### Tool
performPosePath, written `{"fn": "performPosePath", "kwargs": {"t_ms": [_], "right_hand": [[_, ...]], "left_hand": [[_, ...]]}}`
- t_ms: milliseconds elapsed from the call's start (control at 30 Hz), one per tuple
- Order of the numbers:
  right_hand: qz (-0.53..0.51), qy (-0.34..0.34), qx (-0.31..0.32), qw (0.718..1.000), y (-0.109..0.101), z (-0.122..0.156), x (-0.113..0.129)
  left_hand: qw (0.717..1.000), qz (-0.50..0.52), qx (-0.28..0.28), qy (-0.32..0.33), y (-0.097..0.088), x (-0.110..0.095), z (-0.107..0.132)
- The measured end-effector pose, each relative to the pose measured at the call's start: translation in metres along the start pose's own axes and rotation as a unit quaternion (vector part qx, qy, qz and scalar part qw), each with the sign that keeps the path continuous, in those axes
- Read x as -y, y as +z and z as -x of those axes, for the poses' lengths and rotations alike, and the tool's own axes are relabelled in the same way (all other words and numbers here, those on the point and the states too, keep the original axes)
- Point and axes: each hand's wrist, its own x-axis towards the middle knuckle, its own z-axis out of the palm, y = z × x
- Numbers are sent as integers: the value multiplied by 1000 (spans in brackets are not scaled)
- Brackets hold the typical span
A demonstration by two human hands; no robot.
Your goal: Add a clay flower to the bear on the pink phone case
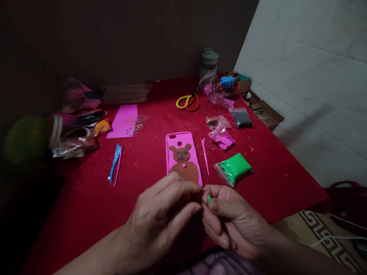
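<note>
A small piece of green clay (209, 200) is pinched between thumb and index finger of my right hand (232, 214). Close beside it, my left hand (163, 208) is curved with its thumb and fingers apart, holding nothing that shows; its fingertips come near the right fingers. Just beyond them lies a pink phone case (196, 162), its lower end hidden behind my left hand. On the case is a brown clay bear (183, 172) with round ears, grey facial features and a pink dot on its body. To the right rests a bag of green clay (235, 168).
A pink modelling tool (205, 156) lies right of the case; blue and pink tools (115, 164) lie left. Scissors (187, 102), a grey clay packet (241, 117), pink clay (223, 139) and a pink sheet (123, 120) with rhinestones lie farther back on the red cloth (155, 122).
</note>
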Motion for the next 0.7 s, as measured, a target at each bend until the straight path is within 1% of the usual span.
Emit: {"fn": "performPosePath", "kwargs": {"t_ms": [167,267,367,433,600,700], "right_hand": [[4,17,1,1000,1,-1,1],[0,15,-1,1000,0,0,1],[2,8,3,1000,-2,1,0],[3,8,8,1000,-3,1,0],[-7,0,13,1000,-4,0,-1],[-10,-6,17,1000,-5,0,-1]], "left_hand": [[1000,-4,9,-5,1,3,-1],[1000,0,13,-8,1,3,-2],[1000,1,6,-16,-3,1,-2],[999,-3,-14,-31,-8,1,-2],[991,-23,-106,-74,-18,9,-5],[987,5,-117,-106,-18,14,-8]]}}
